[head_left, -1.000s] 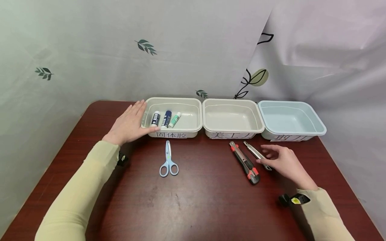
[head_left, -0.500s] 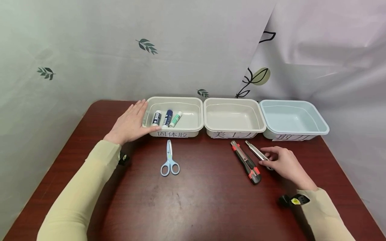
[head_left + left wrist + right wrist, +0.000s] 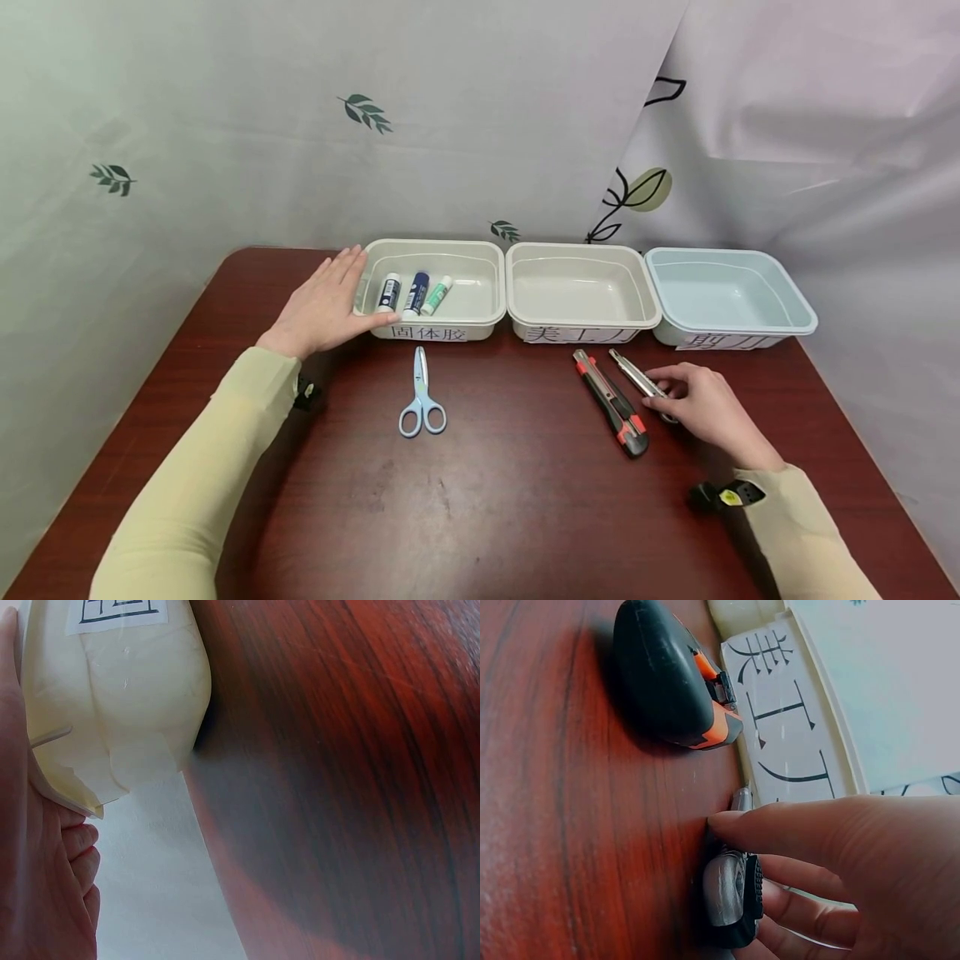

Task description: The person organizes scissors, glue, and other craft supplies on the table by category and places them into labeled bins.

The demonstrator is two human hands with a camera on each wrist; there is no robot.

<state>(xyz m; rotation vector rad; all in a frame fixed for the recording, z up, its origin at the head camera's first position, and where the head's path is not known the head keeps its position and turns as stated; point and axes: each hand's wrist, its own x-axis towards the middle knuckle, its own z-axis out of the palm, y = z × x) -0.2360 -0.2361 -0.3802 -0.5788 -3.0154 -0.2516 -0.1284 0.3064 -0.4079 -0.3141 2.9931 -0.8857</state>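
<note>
My left hand (image 3: 318, 304) rests on the left end of the cream bin (image 3: 483, 318), fingers straight along the end and thumb over the front rim. Three glue sticks (image 3: 416, 293) lie inside that bin. On the right, my right hand (image 3: 705, 404) pinches the silver utility knife (image 3: 633, 372) near its rear end, which the fingers partly hide. In the right wrist view, thumb and fingers lie on either side of the knife (image 3: 726, 889), low by the tabletop. A larger black-and-red utility knife (image 3: 611, 404) lies just left of it.
A second cream bin (image 3: 581, 321) and a light blue bin (image 3: 738, 321) continue the row to the right, all with paper labels in front. Light blue scissors (image 3: 422, 396) lie before the left bin. A grey curtain (image 3: 465, 150) hangs behind the dark red table (image 3: 510, 517).
My right hand's thumb and fingers have closed onto the silver utility knife, which still lies in about the same place. The left hand has stayed on the bin.
</note>
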